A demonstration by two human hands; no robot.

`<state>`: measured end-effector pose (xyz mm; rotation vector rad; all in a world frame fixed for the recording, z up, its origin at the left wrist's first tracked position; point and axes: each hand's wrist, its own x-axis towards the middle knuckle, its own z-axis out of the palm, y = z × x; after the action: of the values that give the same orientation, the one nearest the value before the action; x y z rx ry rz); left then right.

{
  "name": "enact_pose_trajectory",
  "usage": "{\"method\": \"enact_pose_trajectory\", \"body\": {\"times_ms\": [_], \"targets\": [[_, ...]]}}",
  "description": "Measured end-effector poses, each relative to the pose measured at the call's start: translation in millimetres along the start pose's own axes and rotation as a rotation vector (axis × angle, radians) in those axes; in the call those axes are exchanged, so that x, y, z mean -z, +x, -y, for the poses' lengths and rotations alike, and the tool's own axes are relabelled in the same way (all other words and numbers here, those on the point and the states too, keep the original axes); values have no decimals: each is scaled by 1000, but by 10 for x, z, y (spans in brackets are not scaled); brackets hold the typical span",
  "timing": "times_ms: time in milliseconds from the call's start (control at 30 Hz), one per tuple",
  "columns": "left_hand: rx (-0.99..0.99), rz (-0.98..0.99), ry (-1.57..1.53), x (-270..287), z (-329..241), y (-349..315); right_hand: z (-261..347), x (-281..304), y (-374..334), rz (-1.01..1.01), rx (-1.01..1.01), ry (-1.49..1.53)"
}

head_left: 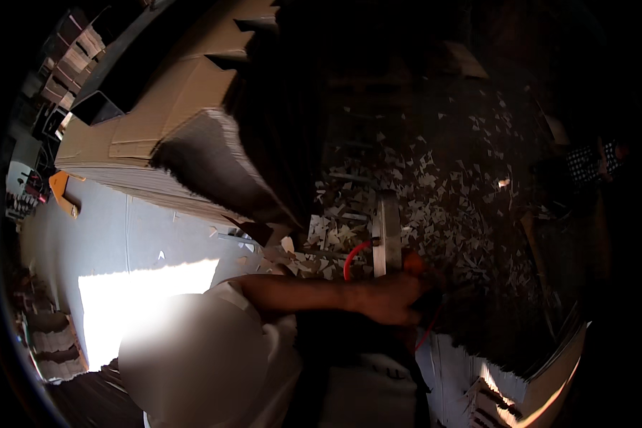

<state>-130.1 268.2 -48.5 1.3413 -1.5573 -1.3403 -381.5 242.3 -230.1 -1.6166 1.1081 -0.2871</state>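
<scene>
My left arm in a white sleeve [278, 335] reaches across to the right. At its end, my left hand [389, 296] is closed around the shaded lower part of a tool with a long, pale grey bar [387, 235]. A red hose [348, 262] curves beside the bar, and thin red line shows below the hand. An orange patch [412, 262] sits just above the knuckles; I cannot tell what it belongs to. Deep shadow covers the area right of the tool, and my right hand cannot be made out there.
A tall stack of brown cardboard sheets [178, 93] stands at upper left. Cardboard scraps [435, 178] litter the dark floor. A yellow piece of equipment [64, 192] stands far left near a sunlit floor patch [143, 285]. A person in checked clothing [585, 164] is at right.
</scene>
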Motion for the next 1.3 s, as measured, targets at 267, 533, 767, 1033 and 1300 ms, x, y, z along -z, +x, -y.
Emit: {"method": "enact_pose_trajectory", "body": {"times_ms": [267, 533, 767, 1033, 1300], "targets": [[118, 66, -193, -545, 122, 1467, -359, 1146, 312, -27, -140, 101], [63, 101, -129, -396, -101, 2223, -410, 1675, 654, -62, -165, 145], [49, 5, -137, 229, -193, 2433, 3, 1891, 1248, -56, -67, 56], [1, -95, -320, 1293, 15, 2929, 945, 2152, 2620, 94, -85, -207], [-40, -427, -204, 3351, 470, 3451, 1648, 1981, 5206, 139, 182, -610]]}}
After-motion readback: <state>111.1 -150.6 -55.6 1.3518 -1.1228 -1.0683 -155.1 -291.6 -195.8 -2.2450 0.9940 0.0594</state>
